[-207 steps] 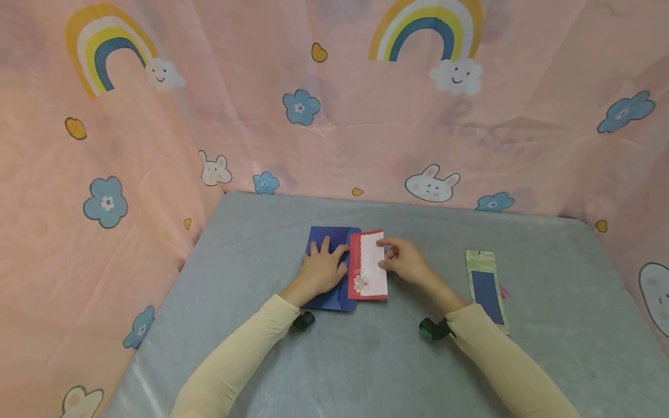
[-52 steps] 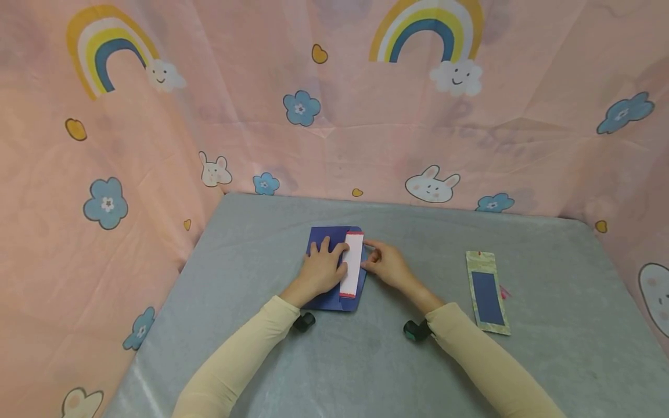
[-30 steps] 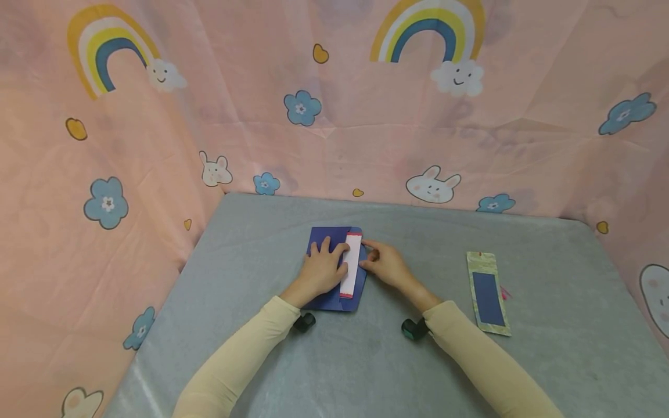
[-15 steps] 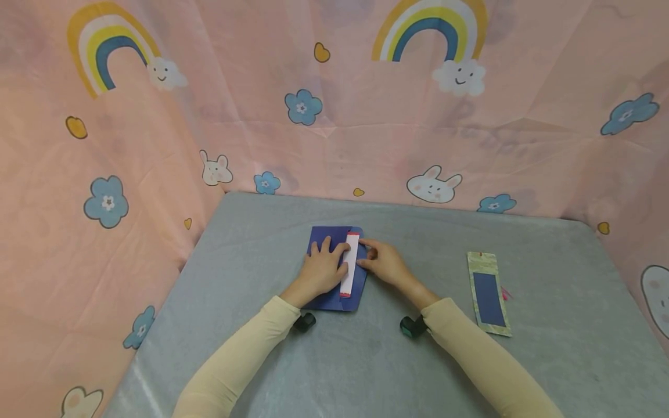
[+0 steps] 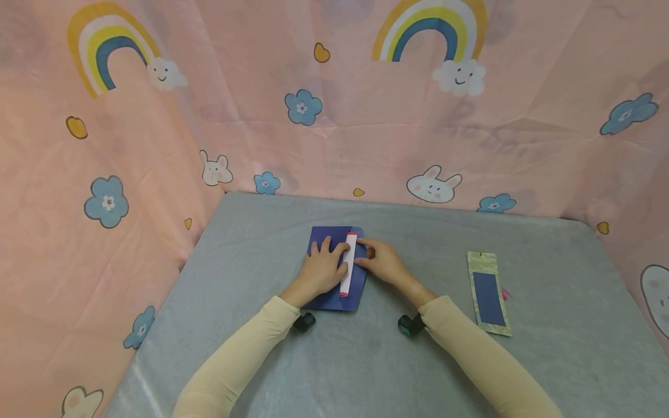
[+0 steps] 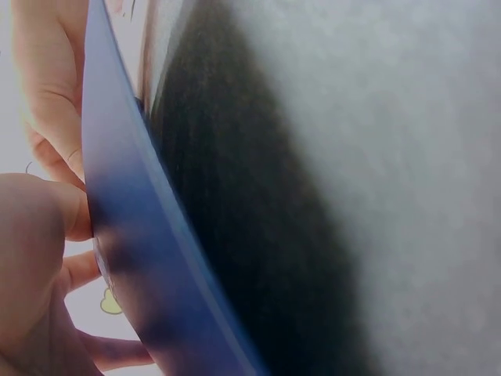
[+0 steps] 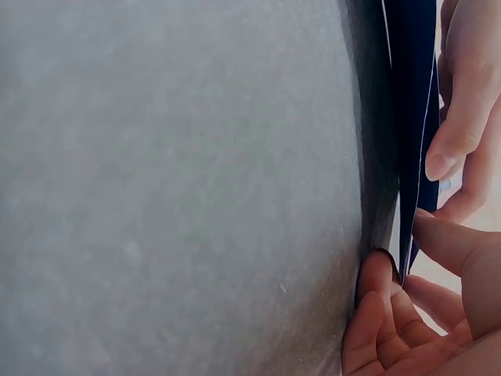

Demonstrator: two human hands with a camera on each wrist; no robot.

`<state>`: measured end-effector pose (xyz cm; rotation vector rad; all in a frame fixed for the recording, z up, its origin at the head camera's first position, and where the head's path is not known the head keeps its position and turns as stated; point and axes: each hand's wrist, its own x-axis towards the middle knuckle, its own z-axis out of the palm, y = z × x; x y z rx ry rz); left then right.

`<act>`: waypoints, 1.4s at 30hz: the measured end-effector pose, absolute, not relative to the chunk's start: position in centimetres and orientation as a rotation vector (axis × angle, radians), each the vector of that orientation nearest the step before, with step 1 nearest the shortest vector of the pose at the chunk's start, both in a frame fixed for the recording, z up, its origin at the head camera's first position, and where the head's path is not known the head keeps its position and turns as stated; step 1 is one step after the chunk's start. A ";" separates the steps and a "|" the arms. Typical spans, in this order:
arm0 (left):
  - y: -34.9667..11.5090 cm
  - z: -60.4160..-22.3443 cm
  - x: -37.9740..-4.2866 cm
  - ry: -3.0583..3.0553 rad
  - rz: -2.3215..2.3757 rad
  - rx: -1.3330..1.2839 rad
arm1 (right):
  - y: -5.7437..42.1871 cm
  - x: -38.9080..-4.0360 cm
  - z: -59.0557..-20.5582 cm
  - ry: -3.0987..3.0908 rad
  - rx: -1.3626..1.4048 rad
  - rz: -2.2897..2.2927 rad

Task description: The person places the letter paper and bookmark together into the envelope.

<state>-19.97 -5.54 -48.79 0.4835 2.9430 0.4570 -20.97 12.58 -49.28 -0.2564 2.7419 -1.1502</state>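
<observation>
A blue envelope (image 5: 325, 301) lies on the table with its flap (image 5: 358, 283) opened to the right. My left hand (image 5: 321, 270) rests on it with fingers spread, index and thumb at the card's side. A white card with red ends (image 5: 347, 281) shows as a narrow upright strip over the flap; its left part is hidden in the envelope. My right hand (image 5: 385, 264) holds the card's right edge between index finger and thumb. In the right wrist view, thumb and fingers close at the edge of the blue paper (image 7: 411, 94). The left wrist view shows the envelope (image 6: 149, 211) edge-on.
To the right lies a long green-patterned strip (image 5: 483, 264) with a dark blue panel (image 5: 488, 299). A small pink piece (image 5: 506, 293) sticks out beside it. Grey cloth covers the table (image 5: 345, 360); a pink printed curtain (image 5: 355, 151) hangs behind.
The card has moved left into the envelope, its visible part shrinking from a wide flowered face to a narrow strip. My right hand has followed it left; the left hand stays put.
</observation>
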 end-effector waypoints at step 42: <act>-5.5 -48.6 -19.8 2.968 0.445 0.488 | 12.3 -21.0 -49.7 2.799 -0.329 -1.112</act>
